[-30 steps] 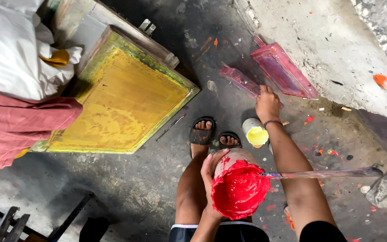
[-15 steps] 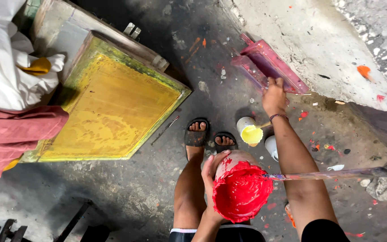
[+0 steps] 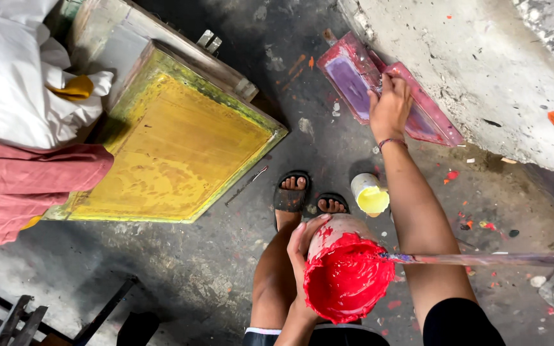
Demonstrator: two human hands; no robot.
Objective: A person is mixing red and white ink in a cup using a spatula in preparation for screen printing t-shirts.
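Person seen from above: bare arms and legs; left hand (image 3: 308,247) and right hand (image 3: 389,109) ungloved. A thin bracelet (image 3: 389,142) circles the right wrist. Dark shorts with a pale hem (image 3: 265,332) at the thigh. Black open-toed sandals (image 3: 291,192) on both feet.

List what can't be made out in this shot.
Head view only:
- How deep the paint sits in the red paint tub: only its top surface shows.
- Far end of the stick: blurred, cut off by the right edge.
- Right hand's fingertips on the pink frame: hidden by the hand itself.
- Left hand's palm: behind the tub.
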